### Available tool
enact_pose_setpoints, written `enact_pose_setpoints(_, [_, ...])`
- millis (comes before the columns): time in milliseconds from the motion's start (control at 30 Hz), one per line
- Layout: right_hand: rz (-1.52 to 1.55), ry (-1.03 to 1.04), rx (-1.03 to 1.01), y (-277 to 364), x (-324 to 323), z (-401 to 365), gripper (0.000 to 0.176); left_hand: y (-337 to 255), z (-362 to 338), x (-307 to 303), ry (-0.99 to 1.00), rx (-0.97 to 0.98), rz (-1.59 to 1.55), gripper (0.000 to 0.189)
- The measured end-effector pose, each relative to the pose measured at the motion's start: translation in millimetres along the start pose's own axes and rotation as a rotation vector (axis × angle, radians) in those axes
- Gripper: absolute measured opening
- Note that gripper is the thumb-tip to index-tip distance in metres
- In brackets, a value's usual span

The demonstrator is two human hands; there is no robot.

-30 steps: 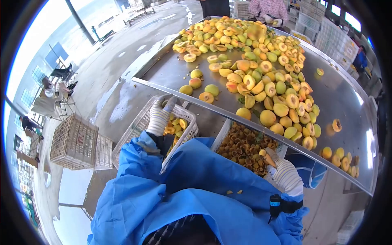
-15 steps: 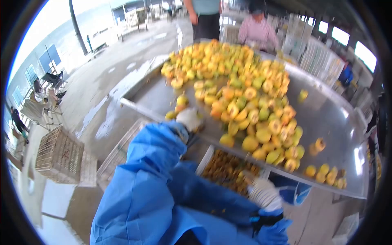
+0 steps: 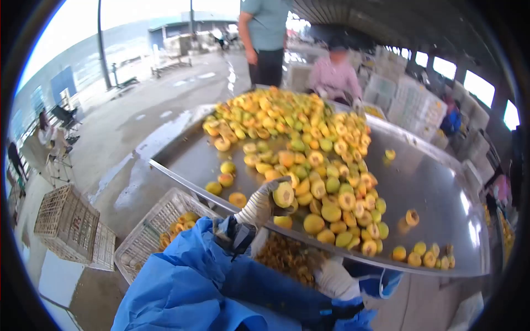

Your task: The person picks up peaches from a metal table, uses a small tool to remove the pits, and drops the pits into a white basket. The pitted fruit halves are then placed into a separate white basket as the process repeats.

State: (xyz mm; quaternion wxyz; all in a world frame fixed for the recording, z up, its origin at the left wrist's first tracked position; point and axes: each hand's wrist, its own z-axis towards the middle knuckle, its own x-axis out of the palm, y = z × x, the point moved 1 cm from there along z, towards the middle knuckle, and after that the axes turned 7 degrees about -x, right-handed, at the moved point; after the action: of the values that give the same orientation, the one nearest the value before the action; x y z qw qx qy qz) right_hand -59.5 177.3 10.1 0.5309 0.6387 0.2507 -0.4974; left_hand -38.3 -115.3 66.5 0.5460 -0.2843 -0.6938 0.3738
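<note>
My left hand [image 3: 258, 205], in a white striped glove, is closed around a yellow peach half [image 3: 284, 195], its pale cut face turned up. It is just over the near edge of a metal table [image 3: 190, 154]. Heaped on that table are many yellow-green peaches [image 3: 330, 212], several showing cut faces with hollows. Lower down, my gloved right hand [image 3: 338, 280] is over the right side of a crate of brown peach pits [image 3: 287, 258]. Its fingers are blurred and partly hidden, so I cannot make out whether they hold anything.
A white plastic crate [image 3: 160, 226] with peach pieces stands left of my left arm, near a stacked crate [image 3: 67, 223]. A blue bucket [image 3: 381, 280] hangs below the table. One person [image 3: 268, 38] stands beyond the table; another in pink [image 3: 337, 77] is at its far side.
My left hand has moved right from the small group of peaches and now holds a peach half. My right hand has shifted slightly left and down. The camera view has tilted up.
</note>
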Motion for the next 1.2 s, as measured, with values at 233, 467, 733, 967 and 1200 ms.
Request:
enact_pose_setpoints(233, [1.146, -0.317, 0.426, 14, -25, -10, 0.04, 74, -20, 21, 0.1, -0.277, -0.135, 0.053])
enact_pose_setpoints(467, [1.358, -0.488, 0.542, 19, -24, -6, 0.038, 105, -26, 37, 0.127, -0.392, -0.148, 0.046])
enact_pose_setpoints(733, [0.445, -0.49, 0.119, 19, -5, 1, 0.034, 99, -27, 34, 0.162, -0.396, -0.334, 0.039])
enact_pose_setpoints(967, [0.319, -0.609, 0.075, 28, 1, 2, 0.034, 92, -35, 41, 0.151, -0.318, -0.253, 0.048])
enact_pose_setpoints(1200, [0.492, -0.647, 0.095, 19, 7, 3, 0.037, 83, -14, 9, 0.006, -0.085, -0.243, 0.047])
